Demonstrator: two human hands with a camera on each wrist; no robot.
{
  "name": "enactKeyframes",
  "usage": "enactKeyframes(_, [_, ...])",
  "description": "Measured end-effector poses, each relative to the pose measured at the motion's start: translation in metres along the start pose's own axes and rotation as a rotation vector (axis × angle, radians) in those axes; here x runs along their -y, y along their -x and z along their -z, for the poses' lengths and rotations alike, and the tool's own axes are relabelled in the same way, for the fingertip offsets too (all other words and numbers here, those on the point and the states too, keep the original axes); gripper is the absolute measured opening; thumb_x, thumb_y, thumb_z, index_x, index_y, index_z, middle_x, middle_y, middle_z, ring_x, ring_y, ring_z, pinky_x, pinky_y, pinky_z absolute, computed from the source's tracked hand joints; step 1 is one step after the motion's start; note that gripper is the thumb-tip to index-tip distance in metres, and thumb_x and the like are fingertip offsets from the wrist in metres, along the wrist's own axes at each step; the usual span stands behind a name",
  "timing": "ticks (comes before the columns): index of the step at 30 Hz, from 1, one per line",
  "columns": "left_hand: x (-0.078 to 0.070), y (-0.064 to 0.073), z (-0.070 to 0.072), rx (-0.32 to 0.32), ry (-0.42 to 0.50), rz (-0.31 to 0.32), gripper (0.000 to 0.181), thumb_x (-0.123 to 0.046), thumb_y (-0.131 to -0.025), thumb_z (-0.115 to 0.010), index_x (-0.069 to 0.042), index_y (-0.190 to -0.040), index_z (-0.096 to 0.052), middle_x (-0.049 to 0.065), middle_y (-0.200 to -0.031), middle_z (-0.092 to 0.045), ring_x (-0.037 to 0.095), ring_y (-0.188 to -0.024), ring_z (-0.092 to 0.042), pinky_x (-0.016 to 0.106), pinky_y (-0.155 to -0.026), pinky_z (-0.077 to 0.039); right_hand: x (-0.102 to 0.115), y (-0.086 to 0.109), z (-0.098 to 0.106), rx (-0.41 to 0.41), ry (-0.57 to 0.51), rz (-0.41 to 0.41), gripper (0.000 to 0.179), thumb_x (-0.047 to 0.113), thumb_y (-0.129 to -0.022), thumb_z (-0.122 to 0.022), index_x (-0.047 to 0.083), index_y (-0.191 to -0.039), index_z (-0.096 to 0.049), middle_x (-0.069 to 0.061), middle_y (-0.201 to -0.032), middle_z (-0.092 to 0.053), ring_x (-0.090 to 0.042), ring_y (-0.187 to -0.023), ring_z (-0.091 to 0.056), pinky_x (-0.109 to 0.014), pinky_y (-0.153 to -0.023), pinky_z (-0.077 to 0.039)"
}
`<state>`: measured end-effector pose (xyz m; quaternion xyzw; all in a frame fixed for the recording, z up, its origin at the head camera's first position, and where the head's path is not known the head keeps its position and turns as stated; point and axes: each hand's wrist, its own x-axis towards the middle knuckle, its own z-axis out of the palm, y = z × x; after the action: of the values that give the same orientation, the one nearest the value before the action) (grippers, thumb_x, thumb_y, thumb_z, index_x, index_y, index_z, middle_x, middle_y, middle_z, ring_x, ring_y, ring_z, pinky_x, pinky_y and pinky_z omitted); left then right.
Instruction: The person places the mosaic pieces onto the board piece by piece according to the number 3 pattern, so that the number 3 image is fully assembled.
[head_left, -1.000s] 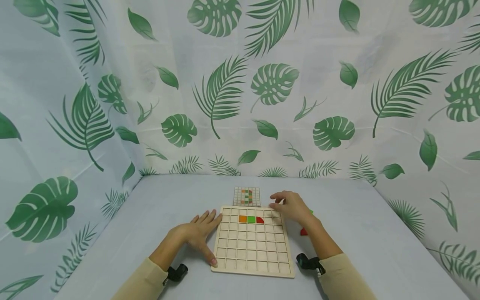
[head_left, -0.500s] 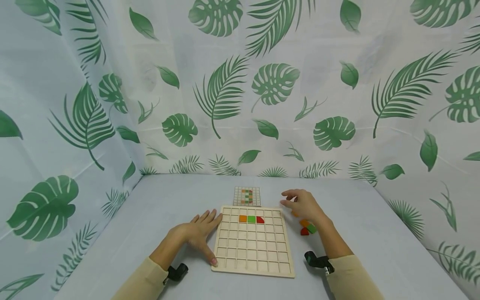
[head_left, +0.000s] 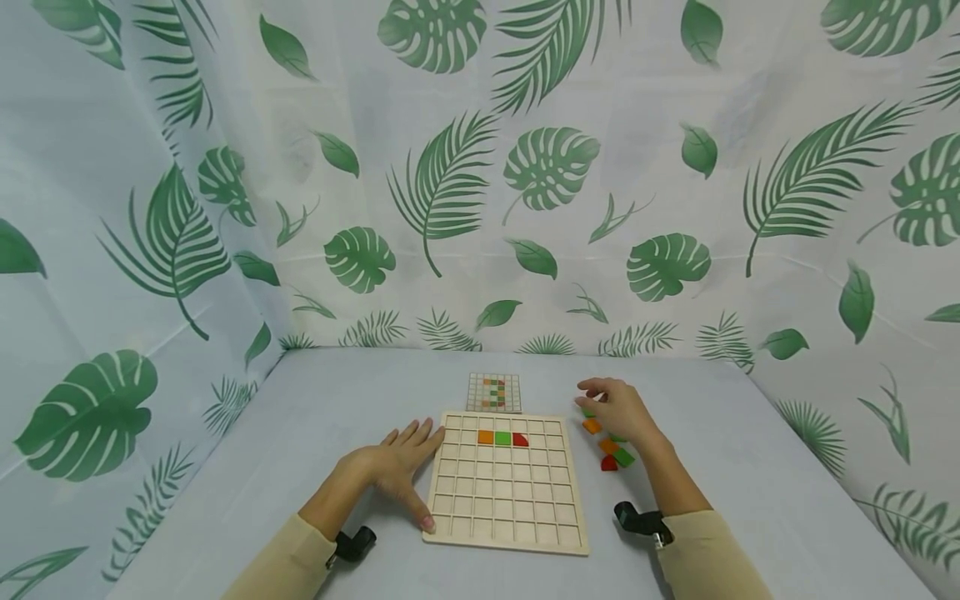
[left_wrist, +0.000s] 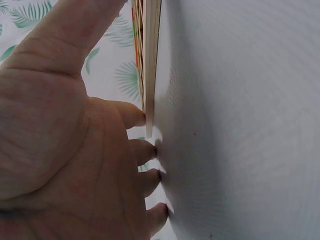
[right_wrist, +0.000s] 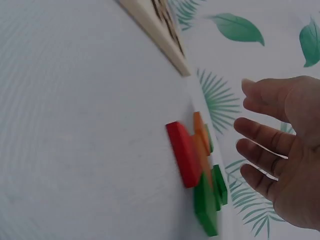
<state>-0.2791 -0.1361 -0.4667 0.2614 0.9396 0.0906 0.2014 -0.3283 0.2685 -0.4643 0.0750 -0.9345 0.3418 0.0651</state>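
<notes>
A wooden grid board [head_left: 504, 500] lies in front of me, with an orange square [head_left: 486, 437], a green square [head_left: 503, 438] and a red quarter-round piece [head_left: 521, 440] set side by side in its second row from the far edge. My left hand [head_left: 396, 467] rests spread along the board's left side, thumb on the near corner and index finger against the rim. To the right, my right hand [head_left: 617, 412] hovers over loose pieces with its fingers loosely bent and nothing between them. Under and beside it are a red piece [right_wrist: 183, 154], a green piece [right_wrist: 205, 205] and several orange and green ones.
A small printed card [head_left: 493, 393] with a coloured grid pattern lies just beyond the board's far edge. Leaf-patterned cloth [head_left: 465, 167] hangs behind and at both sides of the pale table [head_left: 360, 383]. A black wrist camera [head_left: 636, 520] sits under the right wrist.
My right hand has moved right, from the board's far right corner to over the loose pieces, uncovering more of them. The left hand and the board stay put.
</notes>
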Motion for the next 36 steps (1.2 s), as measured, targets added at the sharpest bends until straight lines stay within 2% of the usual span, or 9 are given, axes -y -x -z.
enactKeyframes(6, [-0.002, 0.001, 0.001, 0.011, 0.006, 0.005, 0.145, -0.072, -0.062, -0.089, -0.016, -0.169, -0.009, 0.014, -0.176, -0.003, 0.036, -0.163, -0.003, 0.057, -0.131, -0.011, -0.014, 0.001, -0.006, 0.003, -0.012, -0.036, 0.035, 0.02, -0.101, -0.068, 0.0, -0.131, -0.07, -0.023, -0.124, -0.068, -0.028, -0.094, -0.062, -0.029, -0.066, -0.053])
enactKeyframes(12, [-0.004, 0.002, 0.003, 0.013, -0.003, 0.009, 0.144, -0.072, -0.063, -0.089, -0.016, -0.169, -0.01, 0.015, -0.176, -0.004, 0.037, -0.163, -0.003, 0.057, -0.131, -0.012, -0.019, 0.001, -0.008, 0.012, -0.043, -0.07, 0.037, 0.021, -0.103, -0.066, 0.001, -0.134, -0.068, -0.023, -0.128, -0.067, -0.03, -0.096, -0.063, -0.032, -0.069, -0.056])
enactKeyframes(18, [-0.005, 0.003, 0.004, 0.015, -0.003, 0.011, 0.144, -0.072, -0.063, -0.089, -0.016, -0.169, -0.01, 0.015, -0.176, -0.004, 0.037, -0.163, -0.004, 0.057, -0.131, -0.012, -0.026, 0.0, -0.011, 0.039, -0.025, -0.074, 0.043, 0.019, -0.103, -0.066, -0.001, -0.141, -0.062, -0.026, -0.14, -0.06, -0.041, -0.119, -0.059, -0.051, -0.092, -0.057])
enactKeyframes(22, [-0.005, 0.003, 0.004, 0.016, -0.002, 0.015, 0.144, -0.072, -0.063, -0.089, -0.016, -0.169, -0.01, 0.015, -0.176, -0.004, 0.037, -0.163, -0.004, 0.057, -0.131, -0.011, -0.032, -0.003, -0.013, 0.033, 0.055, -0.056, 0.042, 0.02, -0.102, -0.067, -0.001, -0.138, -0.065, -0.028, -0.136, -0.061, -0.045, -0.118, -0.059, -0.062, -0.099, -0.05])
enactKeyframes(27, [-0.005, 0.002, 0.003, 0.015, 0.004, 0.018, 0.145, -0.072, -0.062, -0.089, -0.015, -0.169, -0.01, 0.014, -0.176, -0.004, 0.037, -0.163, -0.004, 0.058, -0.131, -0.012, -0.031, -0.003, -0.013, 0.021, 0.182, -0.041, 0.033, 0.024, -0.1, -0.069, 0.004, -0.126, -0.074, -0.026, -0.128, -0.065, -0.05, -0.119, -0.057, -0.076, -0.098, -0.036])
enactKeyframes(36, [-0.006, 0.002, 0.004, 0.016, 0.01, 0.019, 0.145, -0.071, -0.062, -0.09, -0.015, -0.169, -0.01, 0.015, -0.176, -0.004, 0.037, -0.163, -0.003, 0.058, -0.131, -0.011, -0.027, -0.002, -0.013, 0.01, 0.174, -0.065, 0.027, 0.024, -0.096, -0.074, 0.007, -0.117, -0.078, -0.016, -0.115, -0.069, -0.039, -0.107, -0.062, -0.071, -0.098, -0.036])
